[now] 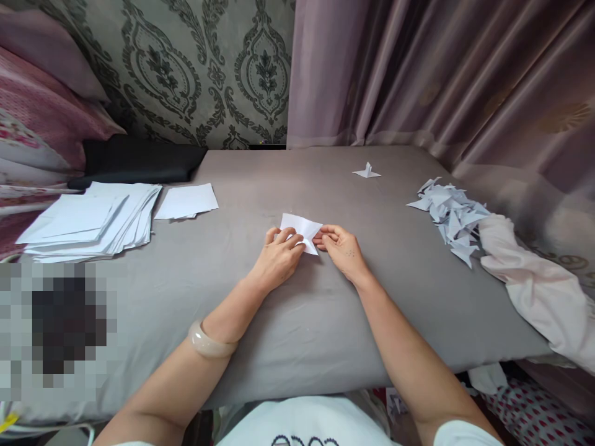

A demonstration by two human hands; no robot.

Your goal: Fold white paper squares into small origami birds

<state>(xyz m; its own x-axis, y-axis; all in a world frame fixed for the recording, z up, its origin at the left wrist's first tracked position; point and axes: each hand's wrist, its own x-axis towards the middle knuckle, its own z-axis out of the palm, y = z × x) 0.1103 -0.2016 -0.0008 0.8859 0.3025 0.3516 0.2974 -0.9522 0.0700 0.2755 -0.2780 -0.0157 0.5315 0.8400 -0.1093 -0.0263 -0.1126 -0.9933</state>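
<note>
A small white sheet of paper [300,224], creased and partly folded, lies between my hands on the grey cloth surface [297,322]. My left hand [279,257] rests on its left and near part, with bent fingers pressing it. At its right edge my right hand [343,248] pinches the paper between thumb and fingers. Part of the sheet is hidden under the left fingers. A pale bangle [210,342] circles my left wrist.
To the left lie a thick stack of white paper [88,217] and a smaller stack [188,201], with a black folded item [139,161] behind. One folded paper crane [367,171] stands far right of centre. Several more make a pile [453,210] beside a pale cloth [534,279].
</note>
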